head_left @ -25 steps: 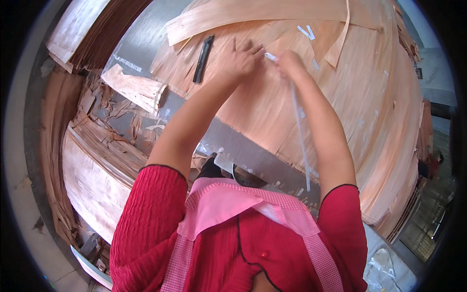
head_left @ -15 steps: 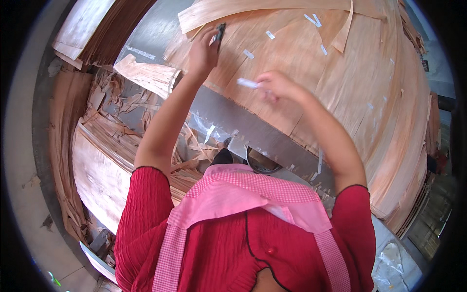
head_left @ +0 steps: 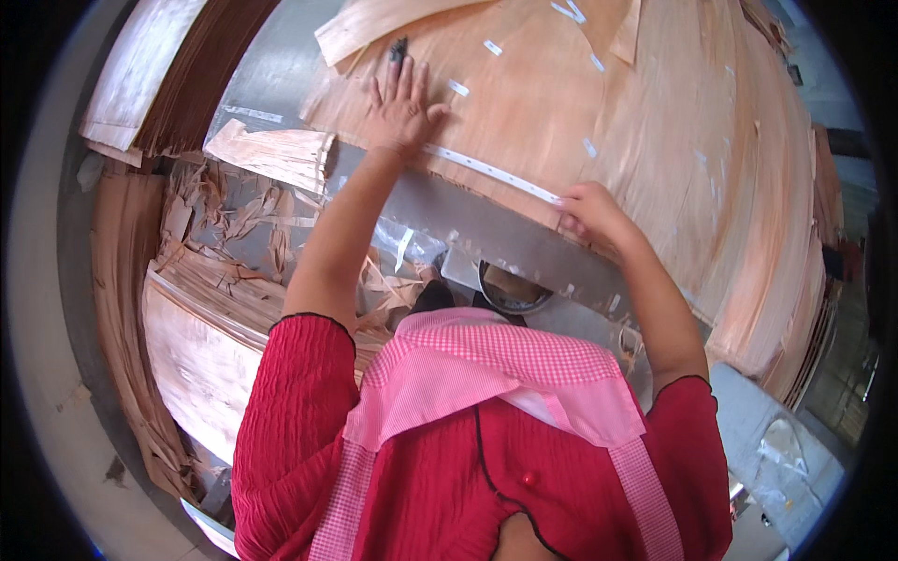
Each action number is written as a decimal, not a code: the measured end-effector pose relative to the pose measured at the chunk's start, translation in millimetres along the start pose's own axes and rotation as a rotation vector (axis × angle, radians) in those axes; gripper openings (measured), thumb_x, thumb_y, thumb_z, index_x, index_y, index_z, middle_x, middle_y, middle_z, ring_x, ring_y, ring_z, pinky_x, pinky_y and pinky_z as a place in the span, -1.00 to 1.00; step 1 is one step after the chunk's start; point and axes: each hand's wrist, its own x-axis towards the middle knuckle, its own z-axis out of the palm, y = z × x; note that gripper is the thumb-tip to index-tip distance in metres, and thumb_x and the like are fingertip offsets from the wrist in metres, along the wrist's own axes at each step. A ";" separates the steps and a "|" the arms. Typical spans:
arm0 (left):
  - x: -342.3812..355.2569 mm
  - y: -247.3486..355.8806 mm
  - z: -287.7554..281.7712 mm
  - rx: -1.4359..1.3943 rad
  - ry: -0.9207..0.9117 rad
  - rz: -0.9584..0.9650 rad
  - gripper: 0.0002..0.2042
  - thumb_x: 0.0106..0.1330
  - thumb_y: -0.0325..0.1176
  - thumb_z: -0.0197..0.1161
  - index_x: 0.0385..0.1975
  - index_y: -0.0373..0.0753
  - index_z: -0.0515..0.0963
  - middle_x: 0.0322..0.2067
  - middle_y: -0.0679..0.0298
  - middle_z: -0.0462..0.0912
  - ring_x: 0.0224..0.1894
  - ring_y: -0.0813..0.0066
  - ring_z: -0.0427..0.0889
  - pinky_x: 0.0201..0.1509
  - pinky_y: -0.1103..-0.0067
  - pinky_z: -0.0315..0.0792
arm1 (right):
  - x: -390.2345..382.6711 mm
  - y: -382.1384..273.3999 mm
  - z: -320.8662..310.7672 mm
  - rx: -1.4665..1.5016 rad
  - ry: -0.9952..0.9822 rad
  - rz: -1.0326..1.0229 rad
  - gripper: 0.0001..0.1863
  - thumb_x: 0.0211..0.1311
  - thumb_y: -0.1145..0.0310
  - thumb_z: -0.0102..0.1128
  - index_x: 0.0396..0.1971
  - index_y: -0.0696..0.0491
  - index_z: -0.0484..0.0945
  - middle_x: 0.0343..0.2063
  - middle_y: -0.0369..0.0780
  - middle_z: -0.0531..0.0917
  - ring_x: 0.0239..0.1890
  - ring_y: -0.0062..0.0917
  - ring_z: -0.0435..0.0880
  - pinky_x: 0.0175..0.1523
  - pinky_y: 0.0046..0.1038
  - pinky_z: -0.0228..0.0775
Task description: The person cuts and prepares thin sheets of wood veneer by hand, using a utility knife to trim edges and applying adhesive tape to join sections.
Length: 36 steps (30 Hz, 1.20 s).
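My left hand (head_left: pixel 402 110) lies flat with fingers spread on a broad sheet of thin wood veneer (head_left: pixel 524 103), near its front edge. A small dark piece (head_left: pixel 398 50) sits at the tip of one finger; I cannot tell whether it is worn or just touched. From beside that hand a white perforated tape strip (head_left: pixel 491 170) stretches along the veneer's front edge. Its other end is pinched between the fingers of my right hand (head_left: pixel 591 213). Short white tape pieces (head_left: pixel 457 87) are stuck across the sheet.
A loose veneer strip (head_left: pixel 383 23) lies across the far left of the sheet. Left of the grey table edge (head_left: pixel 468 210) is a torn veneer piece (head_left: pixel 271 154), with scraps and stacked veneer (head_left: pixel 201 351) lower down. A round dark container (head_left: pixel 514 288) stands below the table edge.
My left hand has flattened onto the veneer. My right hand has moved right and nearer to me, and the tape now stretches straight between both hands. The view has shifted slightly.
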 end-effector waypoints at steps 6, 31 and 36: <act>8.4 12.6 3.5 0.077 -0.061 -0.048 -0.32 0.21 0.21 -0.28 0.27 -0.03 -0.08 0.30 0.28 -0.13 0.34 0.28 -0.24 0.31 0.16 -0.39 | -27.6 52.5 -19.4 -0.081 0.131 0.252 -0.77 0.10 0.30 0.11 -0.62 0.14 0.51 -0.79 -0.31 0.48 -0.82 -0.70 0.36 -0.73 -0.62 0.16; -40.2 234.7 12.4 -0.302 -0.264 0.290 -0.25 0.14 0.14 -0.07 0.25 -0.17 -0.05 0.28 0.12 -0.13 0.33 0.12 -0.24 0.29 0.10 -0.38 | -112.3 66.3 43.0 -0.351 0.378 -0.210 -0.84 0.10 0.27 0.02 -0.47 0.04 0.46 -0.65 -0.10 0.55 -0.56 -0.23 0.57 -0.45 -0.26 0.35; -20.3 142.0 -26.5 -0.217 -0.247 0.447 -0.26 0.14 0.09 -0.02 0.27 -0.09 -0.09 0.31 0.18 -0.23 0.34 0.17 -0.27 0.27 0.04 -0.43 | -169.9 109.8 58.3 0.240 0.204 0.144 -0.85 0.14 0.32 0.01 -0.44 0.08 0.47 -0.73 -0.28 0.52 -0.70 -0.62 0.46 -0.57 -0.58 0.26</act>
